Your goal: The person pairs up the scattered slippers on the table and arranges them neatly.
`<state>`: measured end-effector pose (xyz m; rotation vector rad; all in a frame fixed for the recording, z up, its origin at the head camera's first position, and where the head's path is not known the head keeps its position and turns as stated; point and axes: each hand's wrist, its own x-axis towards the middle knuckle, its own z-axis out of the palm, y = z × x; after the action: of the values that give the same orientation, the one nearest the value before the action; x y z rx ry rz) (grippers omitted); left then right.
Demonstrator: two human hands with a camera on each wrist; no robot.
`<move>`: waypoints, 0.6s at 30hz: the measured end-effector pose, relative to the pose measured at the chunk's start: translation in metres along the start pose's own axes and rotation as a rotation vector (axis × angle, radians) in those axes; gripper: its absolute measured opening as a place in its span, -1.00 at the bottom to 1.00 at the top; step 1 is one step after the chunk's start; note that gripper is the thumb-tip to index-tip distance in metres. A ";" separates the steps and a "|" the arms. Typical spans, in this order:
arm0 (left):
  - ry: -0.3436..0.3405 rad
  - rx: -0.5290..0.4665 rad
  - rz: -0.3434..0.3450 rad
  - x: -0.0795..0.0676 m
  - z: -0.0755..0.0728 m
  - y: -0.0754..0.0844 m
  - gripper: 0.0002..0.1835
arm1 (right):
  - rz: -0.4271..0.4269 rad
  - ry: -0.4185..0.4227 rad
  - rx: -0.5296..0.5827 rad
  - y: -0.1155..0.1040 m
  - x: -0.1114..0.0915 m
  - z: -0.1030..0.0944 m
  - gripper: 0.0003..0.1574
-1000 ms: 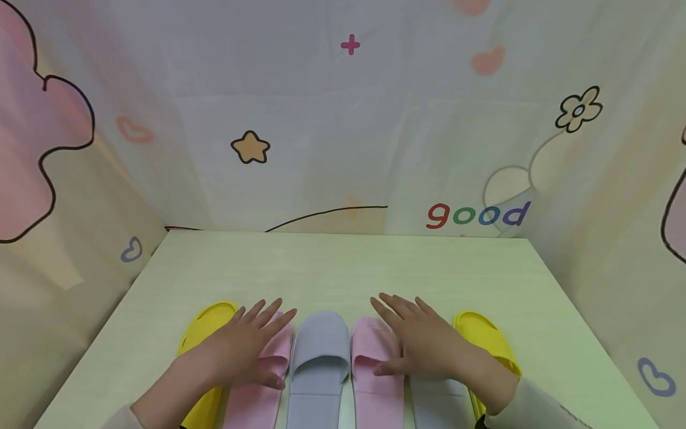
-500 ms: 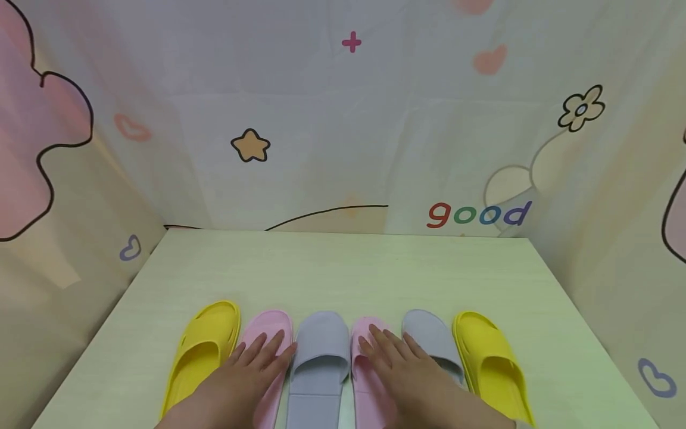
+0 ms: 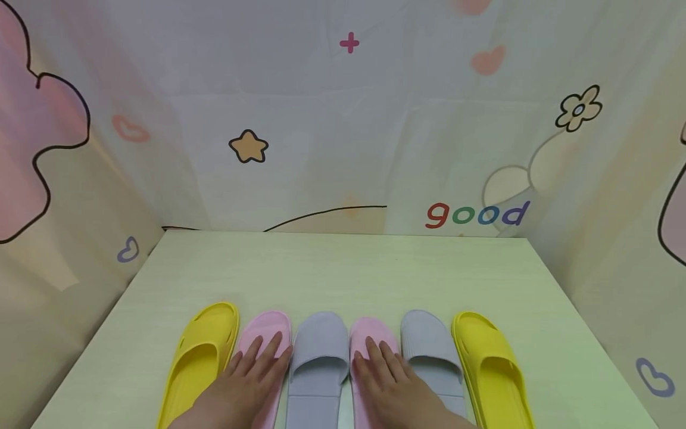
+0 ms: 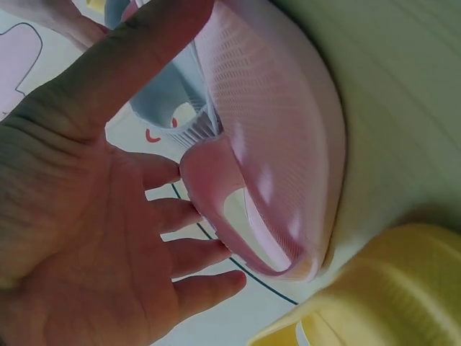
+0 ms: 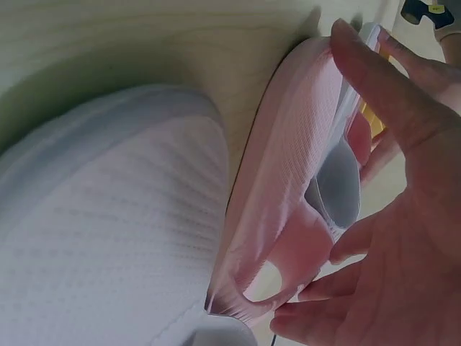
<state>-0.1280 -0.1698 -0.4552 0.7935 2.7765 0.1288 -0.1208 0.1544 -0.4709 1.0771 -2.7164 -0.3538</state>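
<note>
Two pink slippers lie in a row with grey and yellow ones. My left hand [image 3: 230,390] is over the left pink slipper [image 3: 266,323], its fingers spread across the strap. Over the right pink slipper [image 3: 370,328], my right hand [image 3: 399,396] lies in the same way. In the left wrist view, straight fingertips touch the top of the pink strap [image 4: 212,176], with the thumb stretched toward the heel end. The right wrist view shows fingertips at the other pink strap [image 5: 306,238] and the thumb tip by the heel. The hands hide the slippers' rear parts.
One grey slipper [image 3: 321,336] lies between the pink pair; another grey slipper [image 3: 429,336] is to the right. Yellow slippers stand at the row's left end [image 3: 211,330] and right end [image 3: 485,336]. A printed cloth [image 3: 300,89] rises behind the pale table [image 3: 343,268].
Both hands have come down and back toward me from above the row onto the pink slippers. The slippers have kept their places.
</note>
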 end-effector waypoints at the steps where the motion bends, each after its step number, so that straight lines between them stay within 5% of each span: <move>1: -0.006 -0.001 -0.002 0.000 0.000 0.000 0.42 | 0.002 -0.007 0.001 -0.001 0.001 0.000 0.36; 18: -0.018 -0.031 0.001 -0.001 0.000 -0.003 0.44 | -0.011 0.018 -0.021 -0.004 0.003 0.002 0.30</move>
<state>-0.1281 -0.1726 -0.4553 0.7839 2.7505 0.1641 -0.1210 0.1503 -0.4737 1.0841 -2.6861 -0.3718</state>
